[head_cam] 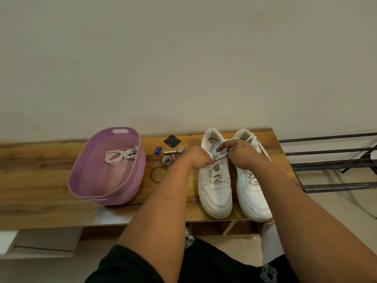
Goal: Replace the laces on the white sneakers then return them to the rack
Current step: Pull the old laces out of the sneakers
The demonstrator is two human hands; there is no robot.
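At the frame's centre right, the left hand (196, 158) and the right hand (241, 153) both pinch the lace (219, 157) of the left sneaker (215, 193).

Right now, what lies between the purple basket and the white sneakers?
In the head view: small clutter on the bench, a blue cap, tape roll, bracelet, and the left hand.

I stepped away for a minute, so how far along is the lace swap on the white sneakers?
Early or midway. Both sneakers sit on the wooden bench. Left hand and right hand are working the lace at the top eyelets of the left sneaker. Coiled laces lie in the purple basket. The right sneaker and the return to the rack remain.
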